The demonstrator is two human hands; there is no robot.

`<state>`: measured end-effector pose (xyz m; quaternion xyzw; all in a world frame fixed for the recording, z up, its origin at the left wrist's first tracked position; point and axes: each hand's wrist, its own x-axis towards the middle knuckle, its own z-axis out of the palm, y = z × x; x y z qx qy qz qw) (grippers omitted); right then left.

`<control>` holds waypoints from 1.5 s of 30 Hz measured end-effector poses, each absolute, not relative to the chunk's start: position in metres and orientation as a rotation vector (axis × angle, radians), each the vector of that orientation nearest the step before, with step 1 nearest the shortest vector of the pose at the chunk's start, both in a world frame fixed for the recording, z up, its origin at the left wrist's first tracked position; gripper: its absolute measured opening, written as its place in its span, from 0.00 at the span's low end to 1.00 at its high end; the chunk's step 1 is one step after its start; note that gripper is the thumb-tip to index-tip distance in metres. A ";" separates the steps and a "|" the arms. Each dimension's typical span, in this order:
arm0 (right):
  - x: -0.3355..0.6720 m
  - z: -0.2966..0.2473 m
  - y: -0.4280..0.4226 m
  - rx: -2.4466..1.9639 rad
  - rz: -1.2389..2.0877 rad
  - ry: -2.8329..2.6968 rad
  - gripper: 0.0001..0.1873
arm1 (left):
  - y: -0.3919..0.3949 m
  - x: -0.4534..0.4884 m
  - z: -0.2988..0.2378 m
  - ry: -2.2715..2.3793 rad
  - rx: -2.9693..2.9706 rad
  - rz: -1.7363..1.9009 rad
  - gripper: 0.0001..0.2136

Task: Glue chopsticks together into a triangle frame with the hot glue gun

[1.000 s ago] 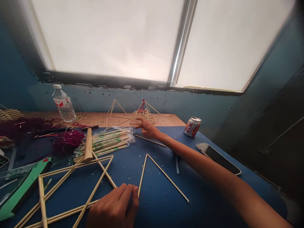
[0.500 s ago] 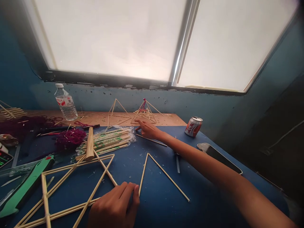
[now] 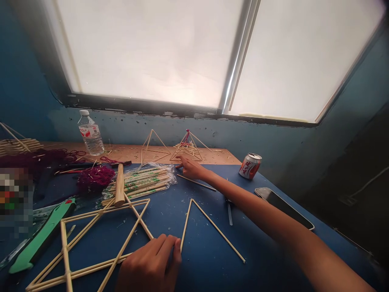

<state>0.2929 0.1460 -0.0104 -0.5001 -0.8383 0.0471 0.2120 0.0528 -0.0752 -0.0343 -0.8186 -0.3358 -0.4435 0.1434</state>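
The window [image 3: 152,52] fills the top of your view, bright and blank. Below it runs the blue table [image 3: 206,259], littered with shavings.

At your near left lies a star [image 3: 125,243] of bound sticks, flat on the table. Just right of it is the V [image 3: 217,229], two sticks joined at the far tip, legs opening toward you.

Behind the star sits a clear plastic packet [image 3: 142,182], holding a bundle of sticks with green print. A wooden handle [image 3: 119,186] lies across its left end. A dark phone [image 3: 284,207] rests face up at the right edge.

At the back left stands a bottle [image 3: 90,133], capped and upright. How full it is, you cannot tell. The can [image 3: 249,166] stands at the back right, well apart from the bottle, and its contents are hidden.

A clump of red yarn [image 3: 97,177] lies left of the packet.

Your left hand [image 3: 152,263] rests on the table, thumb and fingers drawn together, pinching the near end of the V's left leg.

Your right hand [image 3: 190,166] is stretched far forward and holds nothing. Its forefinger points at the near corner of the pyramid [image 3: 187,148], and the other fingers curl loosely. Whether the fingertip touches the pyramid, you cannot tell. A loose stick [image 3: 197,183] lies just beside that wrist.
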 end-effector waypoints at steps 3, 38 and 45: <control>0.295 -0.009 0.147 -1.392 0.200 -2.322 0.41 | -0.076 0.053 -0.034 -0.972 -2.371 -1.278 0.15; 0.294 0.001 0.125 -1.253 0.313 -2.347 0.39 | -0.073 0.054 -0.034 -0.958 -2.316 -1.290 0.16; 0.288 0.006 0.112 -1.233 -0.018 -2.534 0.33 | -0.075 0.054 -0.033 -0.977 -2.340 -1.276 0.15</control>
